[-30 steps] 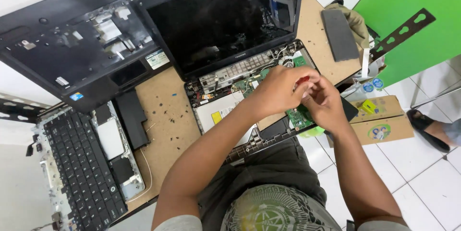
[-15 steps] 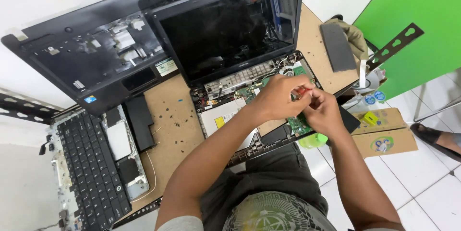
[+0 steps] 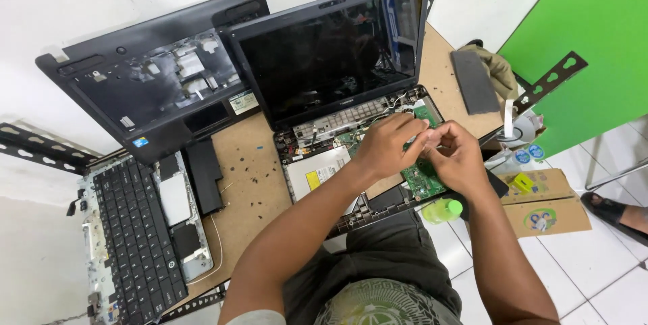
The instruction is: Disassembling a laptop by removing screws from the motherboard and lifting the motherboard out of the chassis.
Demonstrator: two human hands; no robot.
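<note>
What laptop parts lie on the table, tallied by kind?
Open laptop under both hands: 1
Top cover: 1
Keyboard: 1
Battery: 1
Grey panel: 1
Total: 5

Dark laptop screen [image 3: 331,55], brown carton [image 3: 547,207]

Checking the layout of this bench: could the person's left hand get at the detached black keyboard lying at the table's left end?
Probably yes: the left hand rests on the open laptop, and only bare brown tabletop lies between it and the black keyboard.
</note>
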